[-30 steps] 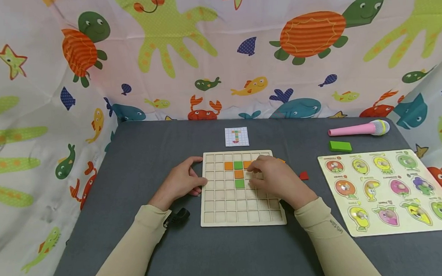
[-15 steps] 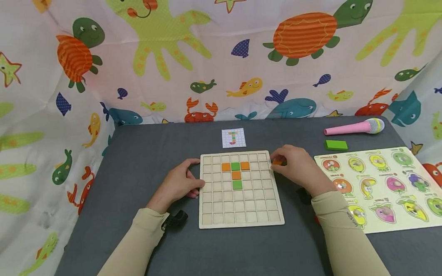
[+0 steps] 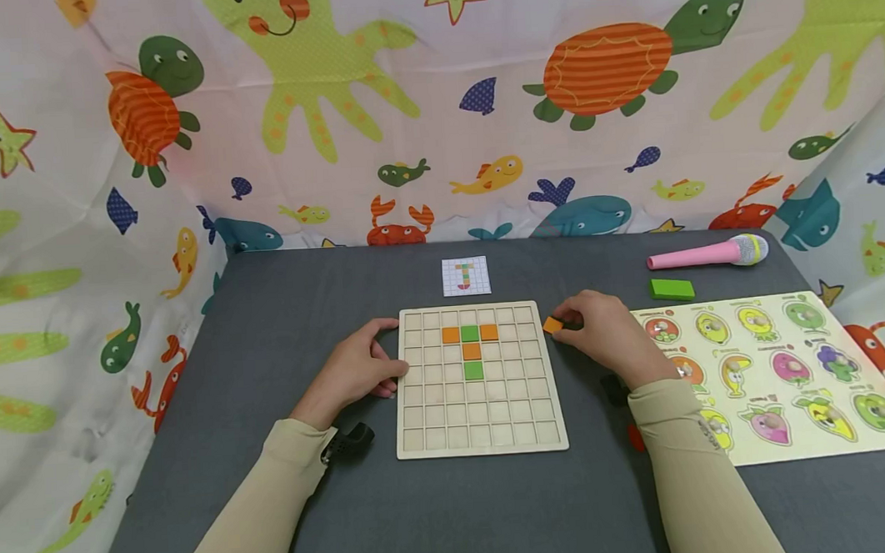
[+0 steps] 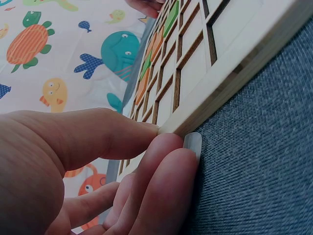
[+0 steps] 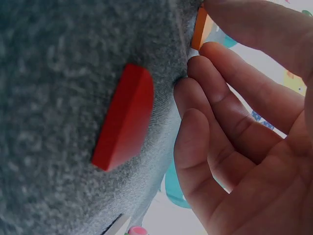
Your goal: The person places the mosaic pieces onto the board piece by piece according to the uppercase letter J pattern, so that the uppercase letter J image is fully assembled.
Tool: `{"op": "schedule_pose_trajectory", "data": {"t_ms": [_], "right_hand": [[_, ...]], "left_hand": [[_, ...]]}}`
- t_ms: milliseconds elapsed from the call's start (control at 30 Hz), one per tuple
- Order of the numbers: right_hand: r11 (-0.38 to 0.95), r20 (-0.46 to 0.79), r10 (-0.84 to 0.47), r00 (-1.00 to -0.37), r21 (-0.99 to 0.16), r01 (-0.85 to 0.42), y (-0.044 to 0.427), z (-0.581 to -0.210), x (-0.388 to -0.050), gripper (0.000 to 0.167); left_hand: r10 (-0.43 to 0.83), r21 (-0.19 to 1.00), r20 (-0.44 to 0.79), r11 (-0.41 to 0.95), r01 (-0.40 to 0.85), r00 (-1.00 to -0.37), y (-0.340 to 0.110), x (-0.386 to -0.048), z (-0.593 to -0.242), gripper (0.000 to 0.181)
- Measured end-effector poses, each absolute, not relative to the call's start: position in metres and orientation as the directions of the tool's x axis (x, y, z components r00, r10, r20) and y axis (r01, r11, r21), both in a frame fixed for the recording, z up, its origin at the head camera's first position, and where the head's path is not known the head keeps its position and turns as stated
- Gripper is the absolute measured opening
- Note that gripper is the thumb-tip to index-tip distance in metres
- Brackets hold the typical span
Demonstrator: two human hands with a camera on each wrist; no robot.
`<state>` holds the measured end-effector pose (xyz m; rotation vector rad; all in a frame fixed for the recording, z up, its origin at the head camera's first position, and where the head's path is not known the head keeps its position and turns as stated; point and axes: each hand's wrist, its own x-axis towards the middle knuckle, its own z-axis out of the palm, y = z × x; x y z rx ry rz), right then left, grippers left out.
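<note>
A wooden grid board (image 3: 429,394) lies in front of me, with several orange and green square tiles in its upper cells forming a T. My left hand (image 3: 355,363) holds the board's left edge, its thumb on the rim and its fingertips against the side, as the left wrist view shows. Beyond the board's right edge, my right hand (image 3: 603,335) pinches an orange tile (image 3: 553,325) between thumb and index finger; the thumb hides part of it in the right wrist view. A red block (image 5: 124,117) with a slanted or rounded corner lies on the cloth near that hand.
Behind the board lies a small pattern card (image 3: 466,276) showing a J shape. At the right are a green block (image 3: 672,289), a pink toy microphone (image 3: 700,255) and a fruit puzzle board (image 3: 735,420), partly under the right forearm. A printed curtain (image 3: 435,143) closes the back.
My right hand has moved off the board to the right and taken hold of the orange tile there. An orange tile formerly half covered by that hand now shows fully. My left hand keeps its hold.
</note>
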<state>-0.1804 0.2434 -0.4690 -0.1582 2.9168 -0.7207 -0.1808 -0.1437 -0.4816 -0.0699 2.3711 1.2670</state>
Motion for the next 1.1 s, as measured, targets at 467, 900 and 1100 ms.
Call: {"op": "schedule_pose_trajectory", "data": {"t_ms": [467,900,1100], "right_hand": [[0.889,-0.102,-0.141,-0.985,-0.451,-0.081,0.243,-0.468,-0.181,0.026],[0.872,-0.084,-0.206,-0.975,-0.468,-0.144,0.222,-0.446,-0.153,0.025],[0.851,-0.017,-0.316,-0.949,-0.448,-0.275,0.189,-0.442,-0.140,0.019]], "left_hand": [[0.162,0.779,-0.402,0.578,-0.244,-0.901,-0.144,-0.181,-0.483,0.079],[0.190,0.802,-0.392,0.550,-0.233,-0.900,-0.144,-0.184,-0.484,0.079],[0.184,0.805,-0.385,0.547,-0.231,-0.905,-0.146,-0.181,-0.485,0.079]]}}
